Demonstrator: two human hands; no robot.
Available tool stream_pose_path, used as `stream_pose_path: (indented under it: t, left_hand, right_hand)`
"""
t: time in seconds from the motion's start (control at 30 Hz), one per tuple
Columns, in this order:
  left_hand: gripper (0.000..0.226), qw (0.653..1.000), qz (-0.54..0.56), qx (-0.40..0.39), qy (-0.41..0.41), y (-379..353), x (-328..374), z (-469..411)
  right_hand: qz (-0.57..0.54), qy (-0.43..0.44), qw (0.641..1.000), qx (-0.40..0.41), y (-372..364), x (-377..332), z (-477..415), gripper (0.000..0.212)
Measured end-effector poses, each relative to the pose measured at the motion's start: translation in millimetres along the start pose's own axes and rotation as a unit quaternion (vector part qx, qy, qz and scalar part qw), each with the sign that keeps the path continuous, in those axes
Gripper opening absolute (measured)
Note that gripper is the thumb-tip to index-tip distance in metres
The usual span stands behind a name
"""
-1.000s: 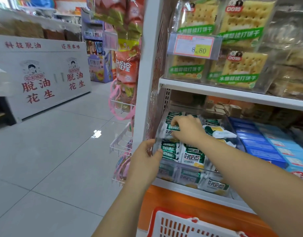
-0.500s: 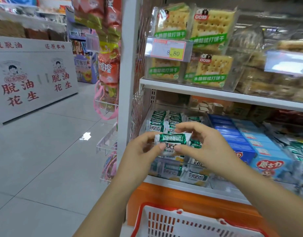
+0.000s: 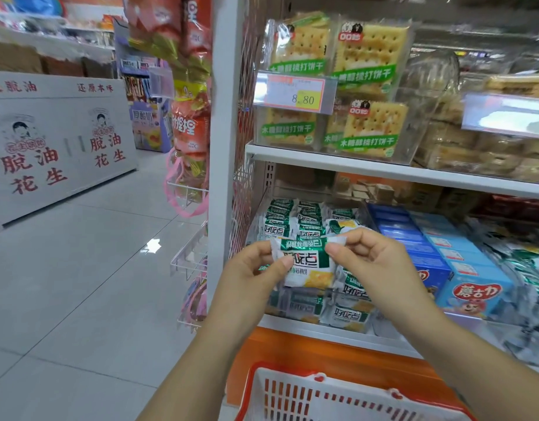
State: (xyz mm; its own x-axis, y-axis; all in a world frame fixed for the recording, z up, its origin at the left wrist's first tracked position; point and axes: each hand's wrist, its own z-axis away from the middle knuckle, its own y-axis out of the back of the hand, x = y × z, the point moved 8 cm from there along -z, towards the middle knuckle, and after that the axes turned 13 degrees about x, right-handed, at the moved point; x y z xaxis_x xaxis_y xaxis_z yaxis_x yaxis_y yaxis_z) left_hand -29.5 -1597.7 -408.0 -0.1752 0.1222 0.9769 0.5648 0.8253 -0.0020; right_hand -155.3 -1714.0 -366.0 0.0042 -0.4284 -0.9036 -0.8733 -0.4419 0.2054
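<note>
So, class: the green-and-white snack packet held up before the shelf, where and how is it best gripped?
Probably by its flat crimped end seals, coming from left and right, as the left hand and right hand do. The snack packet faces the camera; its puffy middle offers less to pinch.

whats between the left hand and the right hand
In the head view a green and white snack packet spans the gap. The left hand pinches its left edge and the right hand pinches its upper right corner.
</note>
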Motion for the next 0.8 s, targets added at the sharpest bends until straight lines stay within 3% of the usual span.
stream_pose_path:
  t: [0.13, 0.3, 0.4, 0.5, 0.63, 0.7, 0.77, 0.8]
  left_hand:
    - [0.019, 0.998, -0.015, 0.037, 0.052, 3.6, -12.7, 0.3]
    - [0.054, 0.993, -0.01, 0.061, 0.1, 4.8, -19.1, 5.6]
    - [0.043, 0.988, 0.035, 0.032, 0.147, -0.7, -26.6, 6.5]
    - [0.023, 0.968, 0.115, -0.026, 0.222, -7.1, -30.2, 9.7]
    - [0.029, 0.955, 0.149, -0.046, 0.252, -5.3, -31.0, 9.8]
    - [0.028, 0.953, 0.152, -0.04, 0.258, -4.1, -31.7, 9.7]
    - [0.024, 0.961, 0.131, -0.034, 0.239, -2.1, -30.8, 7.8]
    - [0.023, 0.972, 0.095, -0.031, 0.213, 0.3, -29.8, 5.6]
  right_hand:
    - [-0.006, -0.1, 0.993, -0.06, -9.7, 26.7, 5.0, 0.024]
    - [-0.001, -0.146, 0.986, -0.086, -15.1, 39.7, 8.4, 0.029]
    - [-0.05, -0.185, 0.978, -0.077, -16.5, 41.9, 8.5, 0.035]
    - [-0.132, -0.247, 0.958, -0.055, -16.3, 50.0, 8.8, 0.026]
    - [-0.237, -0.343, 0.907, -0.055, -17.6, 55.1, 12.0, 0.024]
    - [-0.273, -0.376, 0.884, -0.05, -19.6, 55.7, 14.1, 0.037]
    - [-0.259, -0.358, 0.895, -0.057, -19.1, 54.6, 12.9, 0.041]
    - [-0.218, -0.32, 0.919, -0.065, -15.9, 52.2, 10.7, 0.038]
